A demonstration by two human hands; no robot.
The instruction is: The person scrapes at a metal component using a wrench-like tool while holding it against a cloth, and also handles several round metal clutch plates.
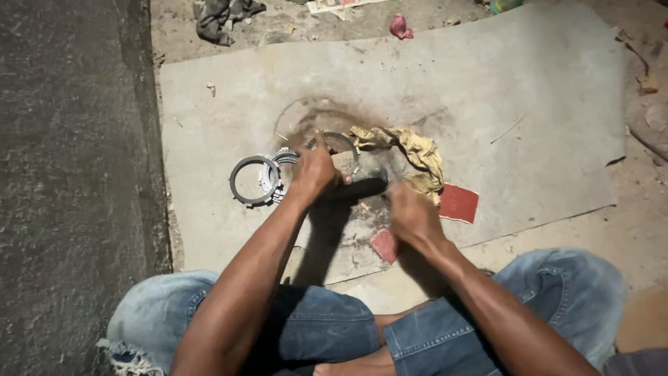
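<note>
I sit cross-legged at a grey board (pixel 487 90) laid on the ground. My left hand (pixel 314 170) grips a thin toothed metal ring (pixel 341 139) and presses it down on the board. My right hand (pixel 410 212) is closed around the end of a dark bar-shaped tool (pixel 362 188) that reaches toward the ring. A stack of similar rings (pixel 275 174) lies just left of my left hand, with a dark ring (pixel 252 181) beside it.
A yellow rag (pixel 417 150) lies behind my right hand. Two red sandpaper pieces (pixel 459 203) (pixel 384 245) rest near it. A grey cloth (pixel 219 17) and a pink scrap (pixel 401 28) lie on the dirt beyond the board. Dark pavement (pixel 69 139) runs along the left.
</note>
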